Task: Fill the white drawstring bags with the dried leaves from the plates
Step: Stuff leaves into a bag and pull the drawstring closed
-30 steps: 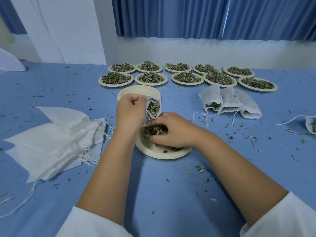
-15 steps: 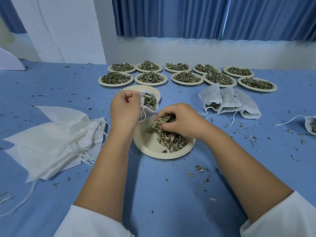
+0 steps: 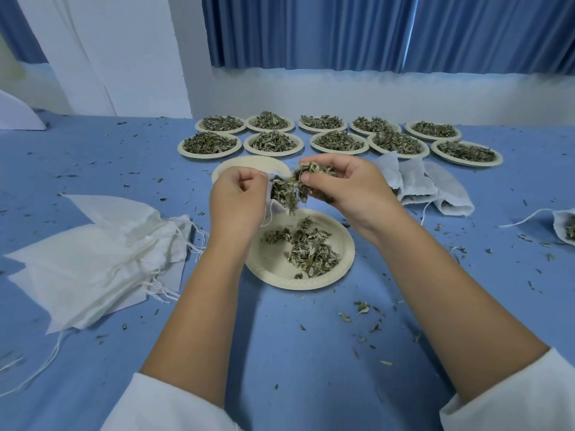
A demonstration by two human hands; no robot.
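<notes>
Nearest is the plate [image 3: 342,259], with a loose scatter of leaves [image 3: 308,250] on it, maybe half cleared by the look of it. Just above its far rim, the left hand [image 3: 238,200] pinches the bag [image 3: 275,176] at its mouth. The fingers are curled tight on the cloth and the bag hangs limp from that grip. The right hand [image 3: 351,191] has a pinch grip closed on a clump [image 3: 295,189] of leaves, right at the bag's opening and touching it.

The leaves look featherlight, dry and crumbly, so I'd guess a hard squeeze just makes crumbs. A loose bunched pinch from above seems the way to go. The bag is thin floppy fabric, so hold it by the hem to keep the mouth open.

Off to the left there's a pile of empty bags [image 3: 102,250], and to the right some filled bags [image 3: 429,188]. Behind the hands sits an empty plate [image 3: 249,164], then two rows of full plates [image 3: 270,141] at the back of the tabletop [image 3: 311,353].
</notes>
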